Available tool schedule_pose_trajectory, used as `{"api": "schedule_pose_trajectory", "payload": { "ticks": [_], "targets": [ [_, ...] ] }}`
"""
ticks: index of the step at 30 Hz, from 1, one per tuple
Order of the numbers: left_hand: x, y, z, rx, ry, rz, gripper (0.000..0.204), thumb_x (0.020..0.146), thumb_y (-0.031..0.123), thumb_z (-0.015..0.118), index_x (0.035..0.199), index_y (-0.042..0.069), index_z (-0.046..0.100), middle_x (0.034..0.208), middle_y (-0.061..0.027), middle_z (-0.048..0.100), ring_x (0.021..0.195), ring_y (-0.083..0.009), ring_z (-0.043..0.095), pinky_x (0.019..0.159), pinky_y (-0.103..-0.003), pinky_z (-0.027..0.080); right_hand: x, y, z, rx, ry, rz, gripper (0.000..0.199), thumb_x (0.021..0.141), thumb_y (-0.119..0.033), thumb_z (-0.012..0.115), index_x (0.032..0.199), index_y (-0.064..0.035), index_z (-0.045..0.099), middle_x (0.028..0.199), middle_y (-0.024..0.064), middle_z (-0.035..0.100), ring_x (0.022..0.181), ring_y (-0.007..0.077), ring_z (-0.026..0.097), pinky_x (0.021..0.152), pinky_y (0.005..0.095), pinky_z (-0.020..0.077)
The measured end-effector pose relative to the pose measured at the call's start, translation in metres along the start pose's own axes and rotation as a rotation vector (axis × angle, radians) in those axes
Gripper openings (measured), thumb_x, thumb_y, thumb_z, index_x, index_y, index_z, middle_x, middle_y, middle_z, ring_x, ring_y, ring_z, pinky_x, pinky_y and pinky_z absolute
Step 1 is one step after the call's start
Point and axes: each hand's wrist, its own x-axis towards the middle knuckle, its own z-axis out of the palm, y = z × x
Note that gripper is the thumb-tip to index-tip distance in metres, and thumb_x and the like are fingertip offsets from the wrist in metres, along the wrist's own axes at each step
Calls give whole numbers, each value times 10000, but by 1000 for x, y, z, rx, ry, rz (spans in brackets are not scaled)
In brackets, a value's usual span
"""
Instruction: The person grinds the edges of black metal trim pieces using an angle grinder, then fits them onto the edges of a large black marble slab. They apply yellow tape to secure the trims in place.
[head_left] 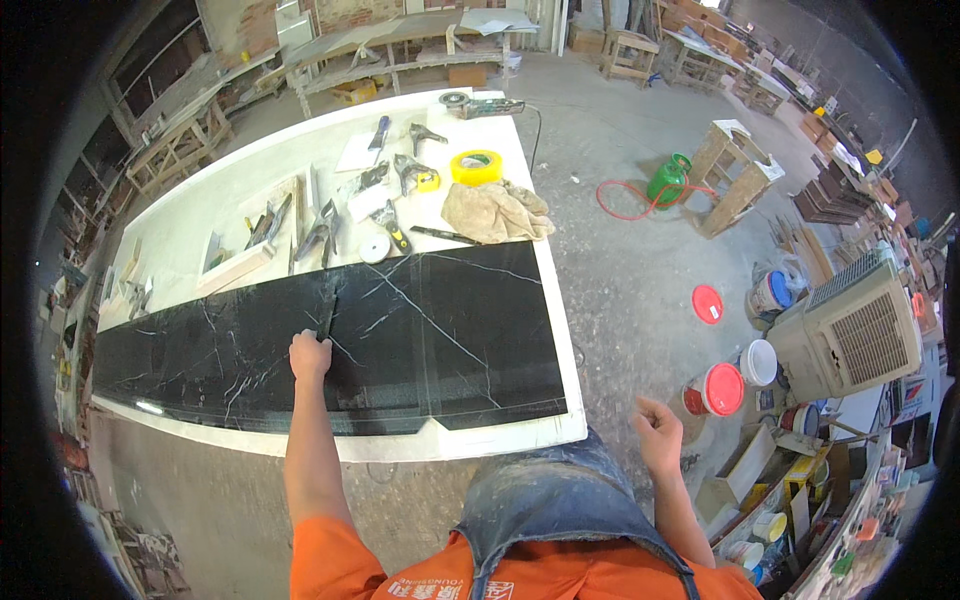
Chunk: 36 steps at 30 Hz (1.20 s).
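Note:
A long black stone slab (450, 340) with white veins lies along the near side of a white worktable. My left hand (310, 355) reaches over the slab's middle, its fingers closed around a thin dark tool (329, 312) that points away from me. The tool's exact kind is hard to make out against the black stone. Off the table's right end, my right hand (658, 432) hangs in the air with its fingers curled in; no object shows in it. Beyond the slab lie a spring clamp (322, 235), a cream cloth (495, 212) and a roll of yellow tape (476, 167).
An angle grinder (482, 106) rests at the table's far right corner, its cord hanging over the edge. On the floor to the right are a green gas cylinder (669, 180) with a red hose, several lidded buckets, and a large air cooler (850, 325).

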Motion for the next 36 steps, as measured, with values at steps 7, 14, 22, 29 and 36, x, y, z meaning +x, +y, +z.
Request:
{"api": "schedule_pose_trajectory", "payload": {
  "ticks": [7,14,22,29,36],
  "targets": [
    [-16,8,-27,-97,71,25,553,849,318,802,1275,-17,692,1259,-270,657,1174,-452,639,1021,-499,522,31,-38,12,-130,-94,-36,356,888,-149,738,1202,16,750,848,44,699,783,92,615,731,287,518],
    [-145,-9,-34,-279,347,71,525,929,190,732,1378,-33,581,1310,-268,576,1225,-464,558,1072,-514,451,196,-121,99,-163,-385,-332,366,925,-263,719,1184,-6,749,886,95,731,829,184,694,781,340,562],
    [-553,-14,82,-403,-506,-718,548,953,313,773,1356,-31,635,1299,-208,709,1119,-329,700,975,-464,541,439,-179,346,176,-600,42,303,964,-324,726,1003,-25,692,774,59,619,581,159,558,488,335,449],
    [-671,228,63,-1136,-637,-1542,475,1011,347,689,1309,-23,669,1212,-177,713,1077,-301,686,939,-430,532,519,-177,420,-77,-499,132,670,859,-476,816,1259,45,687,1044,189,718,780,288,674,641,438,546],
    [-645,288,37,-1191,-598,-1567,479,1001,412,689,1236,-4,709,1042,-118,739,940,-256,691,827,-406,555,518,-193,423,325,-643,381,272,816,-364,830,968,-206,671,781,-35,670,538,97,516,458,279,355]
  ]
}}
